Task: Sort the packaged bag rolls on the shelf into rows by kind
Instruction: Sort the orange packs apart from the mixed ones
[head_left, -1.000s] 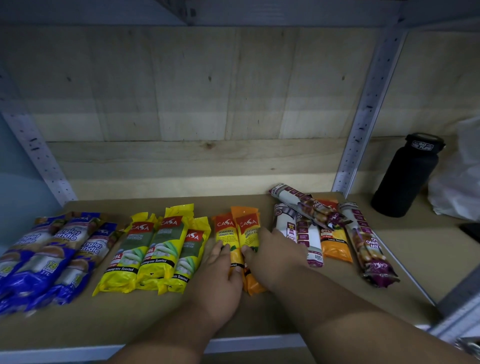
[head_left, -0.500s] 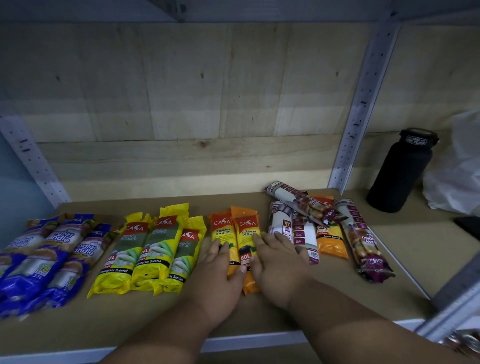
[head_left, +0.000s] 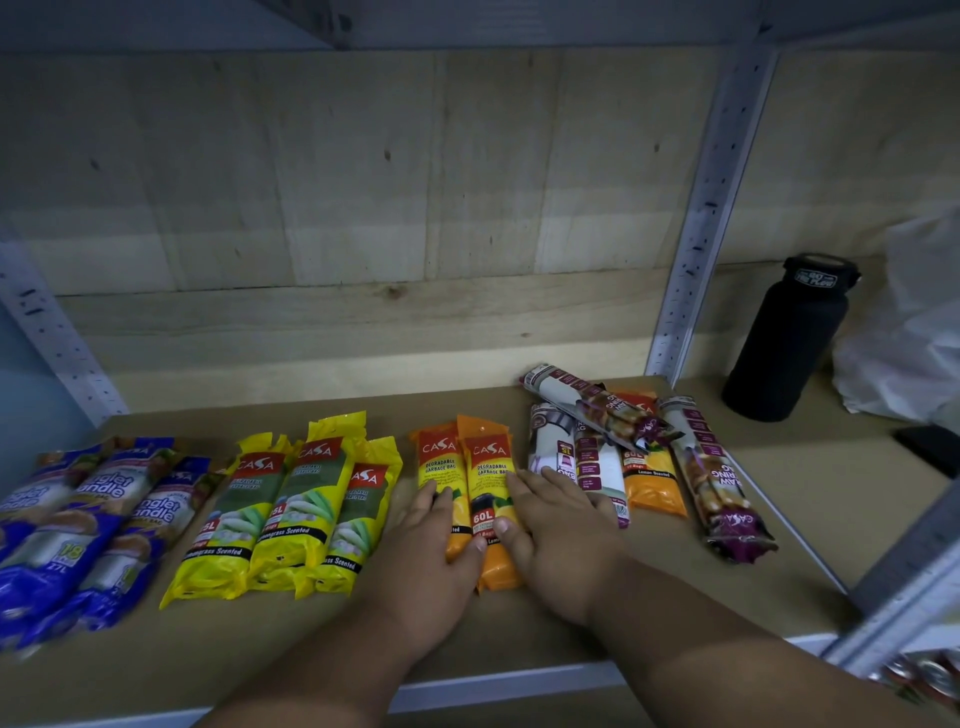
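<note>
Two orange bag-roll packs (head_left: 488, 478) lie side by side mid-shelf. My left hand (head_left: 423, 561) lies flat on the left pack and my right hand (head_left: 558, 540) presses against the right one, thumbs touching the packs; neither hand lifts anything. Left of them sit three yellow packs (head_left: 291, 509) in a row, and further left several blue packs (head_left: 88, 525). To the right is a loose heap of white-and-maroon packs (head_left: 592, 415) with a third orange pack (head_left: 652, 483) partly under it, plus one maroon pack (head_left: 719, 483) lying apart.
The shelf board (head_left: 810, 499) ends at a white front edge (head_left: 509, 688). A perforated metal upright (head_left: 706, 208) stands behind the heap. A black bottle (head_left: 784, 343) and a white plastic bag (head_left: 904, 332) stand at the back right.
Both hands have drawn back slightly toward the near ends of the two orange packs, which now lie more closely side by side. The other packs have not moved.
</note>
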